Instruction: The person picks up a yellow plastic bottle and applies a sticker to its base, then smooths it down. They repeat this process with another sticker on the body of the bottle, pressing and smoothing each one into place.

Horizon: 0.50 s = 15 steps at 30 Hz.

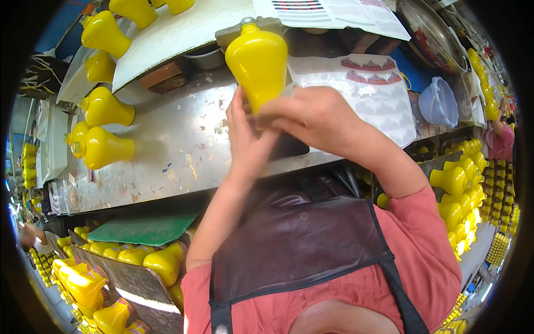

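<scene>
A glossy yellow vase-shaped bottle (257, 64) lies in front of me, its narrow neck propped on a grey block (271, 24) and its base towards me. My left hand (243, 125) is closed around the base end, thumb and fingers along its side. Over that same end, my right hand (317, 114) has its fingers pinched together against the bottle's right side; they are slightly blurred, and what they hold is hidden. Beside the bottle lies a clear sheet of red and white decals (370, 71), partly behind my right hand.
Several yellow bottles (108, 147) stand at the left of the worn metal table (183, 167). A printed paper (334, 14) lies at the back. At the right are a pale blue bucket (438, 103) and a metal basin (425, 33). More bottles (456, 181) crowd racks below.
</scene>
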Tool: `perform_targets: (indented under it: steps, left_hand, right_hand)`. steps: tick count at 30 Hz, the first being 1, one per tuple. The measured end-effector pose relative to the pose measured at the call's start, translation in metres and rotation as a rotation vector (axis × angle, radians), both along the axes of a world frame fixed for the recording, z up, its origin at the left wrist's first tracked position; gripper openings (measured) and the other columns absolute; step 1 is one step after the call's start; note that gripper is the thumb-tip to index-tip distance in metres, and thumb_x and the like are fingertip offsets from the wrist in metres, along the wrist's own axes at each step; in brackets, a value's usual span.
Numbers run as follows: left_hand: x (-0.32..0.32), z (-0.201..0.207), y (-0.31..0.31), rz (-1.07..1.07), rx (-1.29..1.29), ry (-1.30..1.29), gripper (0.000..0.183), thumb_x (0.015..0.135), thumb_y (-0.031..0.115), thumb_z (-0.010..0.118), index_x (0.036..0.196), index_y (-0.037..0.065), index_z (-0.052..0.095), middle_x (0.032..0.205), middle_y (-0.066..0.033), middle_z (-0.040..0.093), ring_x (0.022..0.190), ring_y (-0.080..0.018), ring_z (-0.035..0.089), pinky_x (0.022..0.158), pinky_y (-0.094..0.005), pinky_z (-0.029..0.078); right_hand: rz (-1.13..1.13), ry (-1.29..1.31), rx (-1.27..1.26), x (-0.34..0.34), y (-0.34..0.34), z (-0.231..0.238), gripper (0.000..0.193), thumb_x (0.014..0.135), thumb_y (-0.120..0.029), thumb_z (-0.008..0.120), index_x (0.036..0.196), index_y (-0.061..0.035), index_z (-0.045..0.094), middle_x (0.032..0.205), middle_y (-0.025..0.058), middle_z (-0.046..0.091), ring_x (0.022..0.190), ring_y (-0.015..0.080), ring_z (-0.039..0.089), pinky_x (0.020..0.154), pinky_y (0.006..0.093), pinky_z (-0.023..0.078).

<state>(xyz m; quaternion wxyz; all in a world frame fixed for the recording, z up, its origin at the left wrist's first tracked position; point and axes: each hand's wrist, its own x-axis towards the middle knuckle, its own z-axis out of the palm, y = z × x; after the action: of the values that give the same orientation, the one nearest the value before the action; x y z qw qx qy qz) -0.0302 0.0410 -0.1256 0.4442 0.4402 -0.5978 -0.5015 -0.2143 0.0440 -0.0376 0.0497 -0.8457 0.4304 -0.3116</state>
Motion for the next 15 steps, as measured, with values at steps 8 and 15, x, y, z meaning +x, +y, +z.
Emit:
perform_targets:
  steps: [8,15]
  left_hand:
    - [0.001,-0.005,0.002,0.04,-0.11,-0.043,0.093,0.086,0.02,0.075,0.161,0.003,0.022,0.148,-0.0128,0.039,0.121,-0.0209,0.05,0.105,-0.0368,0.042]
    - [0.001,-0.009,-0.001,-0.003,-0.067,0.008,0.091,0.083,0.018,0.071,0.16,0.004,0.024,0.148,-0.0129,0.039,0.121,-0.0216,0.048,0.106,-0.037,0.042]
  right_hand:
    - [0.12,0.159,-0.102,0.012,0.0,0.006,0.026,0.08,-0.013,0.073,0.105,-0.016,0.069,0.071,0.0046,0.057,0.062,0.0267,0.064,0.054,0.0387,0.051]
    - [-0.055,-0.066,-0.176,-0.014,0.011,-0.012,0.038,0.079,-0.009,0.083,0.115,-0.0116,0.07,0.081,0.0078,0.071,0.065,0.0267,0.066,0.059,0.0365,0.053]
